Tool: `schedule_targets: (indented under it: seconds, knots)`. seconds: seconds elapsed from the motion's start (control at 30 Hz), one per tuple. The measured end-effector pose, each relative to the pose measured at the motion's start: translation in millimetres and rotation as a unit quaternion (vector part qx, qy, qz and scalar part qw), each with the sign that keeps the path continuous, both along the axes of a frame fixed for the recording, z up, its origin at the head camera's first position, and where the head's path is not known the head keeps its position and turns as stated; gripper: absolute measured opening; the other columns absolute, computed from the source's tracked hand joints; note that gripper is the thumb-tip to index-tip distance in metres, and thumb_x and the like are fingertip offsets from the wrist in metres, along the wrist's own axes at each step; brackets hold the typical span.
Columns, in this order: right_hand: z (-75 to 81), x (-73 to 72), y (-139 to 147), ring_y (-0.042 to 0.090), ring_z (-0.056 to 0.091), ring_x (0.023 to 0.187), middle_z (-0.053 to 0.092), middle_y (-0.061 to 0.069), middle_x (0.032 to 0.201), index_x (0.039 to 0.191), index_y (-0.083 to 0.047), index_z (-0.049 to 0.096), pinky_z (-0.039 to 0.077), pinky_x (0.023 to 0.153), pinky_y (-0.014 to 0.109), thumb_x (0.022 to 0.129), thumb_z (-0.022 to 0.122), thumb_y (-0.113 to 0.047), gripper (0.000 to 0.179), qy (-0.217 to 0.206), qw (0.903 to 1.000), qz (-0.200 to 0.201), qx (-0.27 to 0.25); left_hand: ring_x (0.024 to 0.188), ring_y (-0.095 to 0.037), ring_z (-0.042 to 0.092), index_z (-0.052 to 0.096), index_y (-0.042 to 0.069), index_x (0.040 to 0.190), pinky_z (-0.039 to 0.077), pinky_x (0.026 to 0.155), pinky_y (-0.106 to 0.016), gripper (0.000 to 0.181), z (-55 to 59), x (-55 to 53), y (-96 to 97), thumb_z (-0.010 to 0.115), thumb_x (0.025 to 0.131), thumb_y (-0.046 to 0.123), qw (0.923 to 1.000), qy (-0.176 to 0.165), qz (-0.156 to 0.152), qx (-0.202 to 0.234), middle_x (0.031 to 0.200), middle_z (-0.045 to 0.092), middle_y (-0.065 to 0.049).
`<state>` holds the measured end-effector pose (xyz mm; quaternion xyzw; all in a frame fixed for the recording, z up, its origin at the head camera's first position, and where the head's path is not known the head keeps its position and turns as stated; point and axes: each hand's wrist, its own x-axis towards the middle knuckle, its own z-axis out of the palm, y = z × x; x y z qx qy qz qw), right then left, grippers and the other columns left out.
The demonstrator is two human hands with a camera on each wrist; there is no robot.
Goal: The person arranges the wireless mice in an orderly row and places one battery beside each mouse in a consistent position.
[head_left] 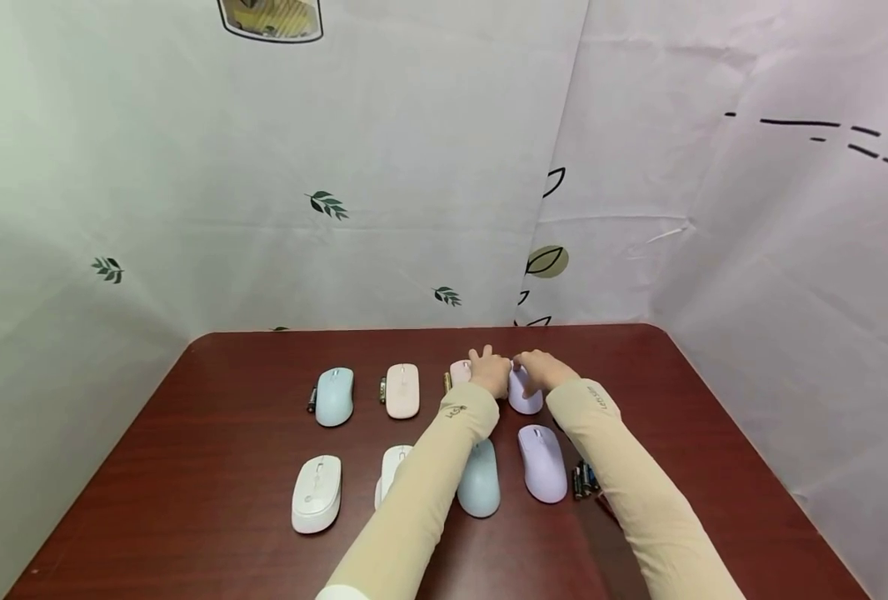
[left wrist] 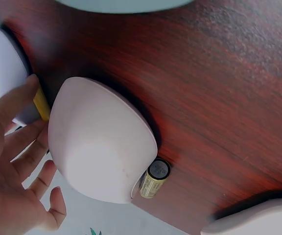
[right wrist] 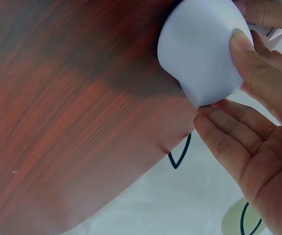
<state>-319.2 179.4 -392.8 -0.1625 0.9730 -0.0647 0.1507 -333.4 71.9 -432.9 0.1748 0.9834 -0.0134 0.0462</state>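
Note:
A lavender computer mouse [head_left: 525,402] lies in the back row on the table, held by my right hand [head_left: 547,371]. In the right wrist view its thumb [right wrist: 241,46] presses the top of the mouse while the other fingers lie along the end and side. My left hand [head_left: 491,375] is just left of this mouse. Seen from the left wrist, its thumb and fingers pinch a yellow battery [left wrist: 41,104] against the mouse's side. A pale pink mouse [left wrist: 99,142] sits close to the left hand, with a gold battery [left wrist: 153,180] beside it.
Farther left in the back row are a light blue mouse [head_left: 335,397] and a cream-pink mouse [head_left: 402,392], with batteries beside them. Nearer stand white mice [head_left: 316,493], a blue-grey mouse [head_left: 479,479] and another lavender mouse [head_left: 543,464]. Several dark batteries [head_left: 584,481] lie by the right sleeve.

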Motion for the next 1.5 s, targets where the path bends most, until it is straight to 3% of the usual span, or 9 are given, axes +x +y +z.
schedule_targets:
  seconds: [0.4,0.57,0.7,0.9,1.1,1.33,1.5]
  knots:
    - [-4.0,-2.4,7.4,0.035,0.053,0.118,0.057,0.021,0.127,0.123,0.0,0.057,0.046,0.094,0.045,0.075,0.077,-0.006,0.053,-0.003,0.9999,0.012,-0.011,0.115,-0.021,0.041,0.068,0.021,0.107,0.03,0.093,-0.046,0.032,-0.4,-0.7,0.3,0.077,0.077,0.028,0.9991,-0.014,0.028,0.028,0.116,0.066,0.001]
    - [1.6,-1.7,10.0,0.038,0.045,0.127,0.049,0.023,0.137,0.131,0.002,0.051,0.04,0.101,0.047,0.078,0.075,-0.01,0.06,-0.039,0.9989,0.022,-0.009,0.114,-0.022,0.042,0.068,0.019,0.107,0.031,0.093,-0.046,0.032,3.2,1.6,-3.7,0.076,0.078,0.028,0.9988,-0.019,0.024,0.037,0.116,0.066,0.001]
    - [4.7,0.0,17.3,0.04,0.039,0.132,0.041,0.025,0.143,0.14,0.003,0.04,0.036,0.105,0.05,0.082,0.071,-0.01,0.067,-0.058,0.997,0.02,-0.046,0.115,-0.023,0.041,0.067,0.017,0.111,0.031,0.093,-0.045,0.031,8.0,5.4,-5.8,0.073,0.082,0.024,0.9983,-0.027,0.018,0.049,0.119,0.064,0.0]
    - [10.8,0.9,29.8,0.042,0.043,0.128,0.039,0.03,0.141,0.144,0.006,0.028,0.04,0.101,0.05,0.083,0.069,-0.007,0.075,-0.043,0.993,0.045,-0.1,0.107,-0.023,0.043,0.068,0.014,0.109,0.035,0.087,-0.038,0.021,11.9,8.5,-11.6,0.054,0.093,0.013,0.9983,0.003,-0.011,0.057,0.116,0.064,-0.003]
    - [15.0,7.6,41.6,0.044,0.045,0.125,0.044,0.032,0.136,0.142,0.006,0.032,0.044,0.096,0.051,0.087,0.063,-0.005,0.064,-0.003,0.9849,0.06,-0.162,0.103,-0.022,0.044,0.064,0.016,0.121,0.035,0.082,-0.035,0.031,14.2,15.9,-18.4,0.056,0.092,0.013,0.996,0.03,-0.051,0.067,0.118,0.063,-0.002]
    - [21.7,16.3,56.6,0.042,0.051,0.12,0.054,0.03,0.127,0.14,0.002,0.038,0.044,0.094,0.053,0.09,0.057,-0.003,0.054,0.08,0.9696,0.064,-0.223,0.1,-0.019,0.045,0.067,0.018,0.118,0.034,0.077,-0.032,0.029,17.3,36.9,-23.9,0.057,0.091,0.017,0.9889,0.055,-0.107,0.087,0.114,0.064,0.0]
    - [25.9,20.1,62.6,0.04,0.056,0.114,0.059,0.028,0.121,0.136,0.002,0.044,0.048,0.088,0.051,0.092,0.056,-0.004,0.046,0.12,0.9592,0.062,-0.249,0.104,-0.019,0.047,0.067,0.019,0.118,0.034,0.076,-0.032,0.033,22.8,56.7,-20.9,0.066,0.086,0.022,0.9815,0.057,-0.148,0.107,0.116,0.065,0.002]
